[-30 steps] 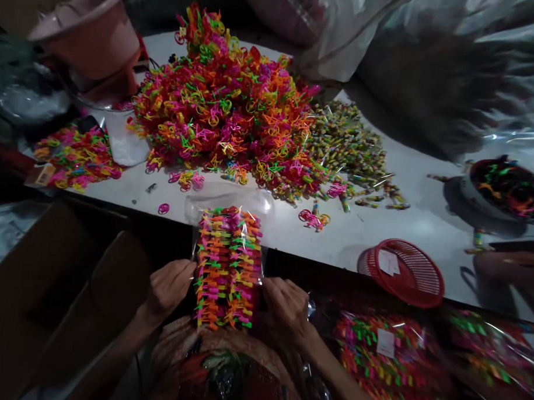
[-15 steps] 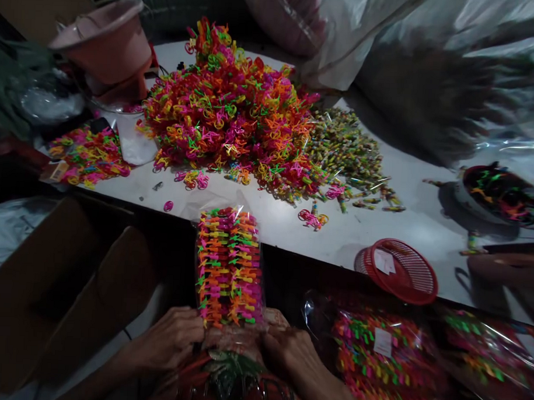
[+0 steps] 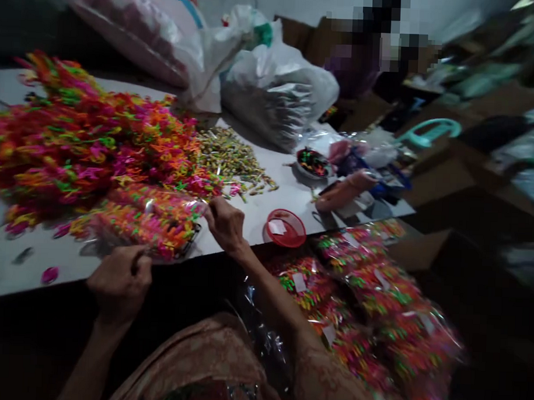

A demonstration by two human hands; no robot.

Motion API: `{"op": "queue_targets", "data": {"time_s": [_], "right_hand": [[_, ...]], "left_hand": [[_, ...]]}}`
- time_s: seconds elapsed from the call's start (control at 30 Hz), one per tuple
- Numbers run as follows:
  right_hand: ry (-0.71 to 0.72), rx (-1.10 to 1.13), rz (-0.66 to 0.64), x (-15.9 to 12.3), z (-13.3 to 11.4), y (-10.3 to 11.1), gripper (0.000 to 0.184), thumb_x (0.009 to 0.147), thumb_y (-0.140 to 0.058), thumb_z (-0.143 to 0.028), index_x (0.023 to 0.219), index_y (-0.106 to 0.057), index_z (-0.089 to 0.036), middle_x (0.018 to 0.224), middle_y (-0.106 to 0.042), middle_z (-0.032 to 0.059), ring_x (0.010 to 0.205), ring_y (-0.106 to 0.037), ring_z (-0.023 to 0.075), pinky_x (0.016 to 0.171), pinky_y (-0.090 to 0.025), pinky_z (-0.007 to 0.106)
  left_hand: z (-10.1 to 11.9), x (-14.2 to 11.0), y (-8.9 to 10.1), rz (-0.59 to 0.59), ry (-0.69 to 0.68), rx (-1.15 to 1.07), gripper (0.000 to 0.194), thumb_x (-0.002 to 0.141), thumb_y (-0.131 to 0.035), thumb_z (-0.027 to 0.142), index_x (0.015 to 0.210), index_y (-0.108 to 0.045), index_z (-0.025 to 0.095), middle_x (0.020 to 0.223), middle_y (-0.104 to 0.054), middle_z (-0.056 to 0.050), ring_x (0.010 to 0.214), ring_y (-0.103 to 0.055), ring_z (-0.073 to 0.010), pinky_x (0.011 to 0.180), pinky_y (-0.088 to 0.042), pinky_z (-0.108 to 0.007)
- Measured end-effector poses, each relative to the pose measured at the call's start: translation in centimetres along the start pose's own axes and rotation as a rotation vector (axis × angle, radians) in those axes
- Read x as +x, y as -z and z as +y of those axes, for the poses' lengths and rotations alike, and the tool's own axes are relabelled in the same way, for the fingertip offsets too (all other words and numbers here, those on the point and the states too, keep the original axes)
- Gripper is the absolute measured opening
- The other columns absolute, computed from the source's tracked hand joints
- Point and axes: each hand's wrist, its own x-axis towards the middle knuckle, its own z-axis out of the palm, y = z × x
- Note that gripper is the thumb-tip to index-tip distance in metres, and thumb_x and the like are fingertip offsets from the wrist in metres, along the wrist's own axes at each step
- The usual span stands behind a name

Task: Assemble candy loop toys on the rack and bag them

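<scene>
A clear plastic bag (image 3: 150, 219) packed with rows of small coloured plastic pieces lies tilted over the front edge of the white table. My left hand (image 3: 123, 275) is closed on the bag's near left end. At its right end, my right hand (image 3: 226, 223) pinches the clear film. Behind the bag spreads a big heap of loose bright plastic pieces (image 3: 85, 141), blurred by motion. Beside the heap lies a pile of small yellow-green patterned pieces (image 3: 233, 155).
A red plastic basket (image 3: 286, 228) holding a paper slip sits at the table edge. Several filled bags (image 3: 355, 296) with white labels are stacked at the lower right. A bowl of dark and coloured pieces (image 3: 312, 162) and large sacks (image 3: 271, 83) stand farther back.
The bag has come up from my lap to the table edge and turned sideways. Both hands have risen with it. My view has swung to the right.
</scene>
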Motion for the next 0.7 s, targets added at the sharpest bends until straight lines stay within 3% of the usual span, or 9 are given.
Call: {"op": "queue_targets", "data": {"time_s": [0.1,0.17,0.27,0.37,0.43,0.5,0.7], "right_hand": [[-0.014,0.039,-0.231,-1.5,3.2,0.7,0.015,0.089,-0.049,-0.024,0.092,-0.062,-0.019,0.085,-0.067,0.0037,0.07,-0.059,0.0146,0.061,-0.038,0.023],[-0.072,0.081,-0.273,-2.9,6.6,2.2,0.017,0.089,-0.049,-0.023,0.097,-0.063,-0.018,0.088,-0.068,0.0031,0.071,-0.059,0.0135,0.062,-0.039,0.023],[-0.401,-0.136,-0.195,-4.0,12.5,5.1,0.017,0.088,-0.051,-0.02,0.094,-0.066,-0.015,0.091,-0.069,0.0073,0.079,-0.06,0.0165,0.069,-0.041,0.026],[-0.607,-0.324,-0.343,-3.9,16.8,6.5,0.019,0.084,-0.058,-0.031,0.092,-0.069,-0.016,0.094,-0.069,0.0091,0.086,-0.061,0.0205,0.067,-0.039,0.027],[-0.64,-0.358,-0.405,-3.9,17.9,6.2,0.027,0.08,-0.063,-0.037,0.094,-0.069,-0.015,0.099,-0.069,0.0108,0.088,-0.061,0.0218,0.065,-0.038,0.027],[-0.64,-0.361,-0.386,-4.1,18.2,5.5,0.029,0.081,-0.061,-0.036,0.095,-0.07,-0.013,0.102,-0.069,0.0123,0.088,-0.061,0.0211,0.063,-0.036,0.026],[-0.626,-0.249,-0.28,-4.9,18.6,4.6,0.043,0.093,-0.041,-0.042,0.079,-0.073,-0.016,0.08,-0.07,0.0085,0.077,-0.061,0.0181,0.06,-0.034,0.026]], "left_hand": [[-0.2,-0.9,-1.6,-0.041,-0.031,0.009,0.012,0.082,-0.052,0.012,0.082,-0.063,0.016,0.068,-0.065,-0.004,0.058,-0.057,-0.0159,0.055,-0.04,-0.027],[0.3,-1.9,-1.7,-0.107,-0.094,-0.064,0.011,0.082,-0.052,0.012,0.081,-0.062,0.016,0.069,-0.065,-0.004,0.059,-0.057,-0.016,0.056,-0.041,-0.027],[1.5,-2.9,-1.7,-0.092,-0.148,-0.087,0.007,0.078,-0.058,0.01,0.082,-0.059,0.016,0.071,-0.065,-0.006,0.065,-0.059,-0.0185,0.065,-0.045,-0.029],[2.3,-2.9,-1.9,-0.068,-0.155,-0.016,0.009,0.076,-0.064,0.015,0.079,-0.056,0.017,0.072,-0.064,-0.007,0.069,-0.058,-0.0211,0.068,-0.046,-0.032],[2.4,-2.5,-2.2,-0.076,-0.169,0.007,0.01,0.078,-0.065,0.018,0.077,-0.054,0.018,0.072,-0.063,-0.007,0.068,-0.057,-0.0212,0.067,-0.045,-0.032],[2.5,-2.0,-2.3,-0.078,-0.179,0.02,0.008,0.08,-0.063,0.018,0.079,-0.055,0.018,0.073,-0.064,-0.007,0.068,-0.058,-0.0212,0.067,-0.044,-0.033],[3.1,-1.1,-2.4,-0.082,-0.207,0.006,0.007,0.082,-0.062,0.014,0.089,-0.06,0.015,0.075,-0.067,-0.006,0.07,-0.06,-0.02,0.074,-0.044,-0.033]]}}
